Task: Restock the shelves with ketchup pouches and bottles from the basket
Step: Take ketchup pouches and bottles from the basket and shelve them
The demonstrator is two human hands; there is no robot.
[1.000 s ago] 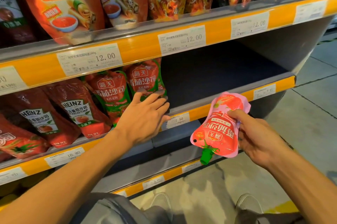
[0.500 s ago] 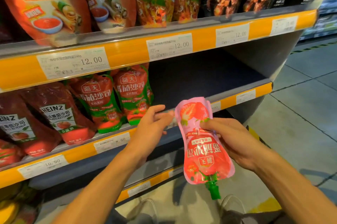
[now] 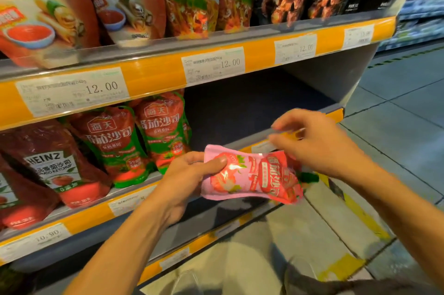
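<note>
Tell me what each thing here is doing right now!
pink ketchup pouch: lying sideways, gripped at one end
left hand: gripping the pink pouch
right hand: above the pouch, fingers loose
green-trimmed pouches: standing on shelf
Heinz pouch: leaning on shelf

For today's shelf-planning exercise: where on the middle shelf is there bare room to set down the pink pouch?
Free: the dark stretch of the middle shelf, bordered by the green-trimmed pouches and the grey end panel. Crowded: everything further left, packed with Heinz pouches.
</note>
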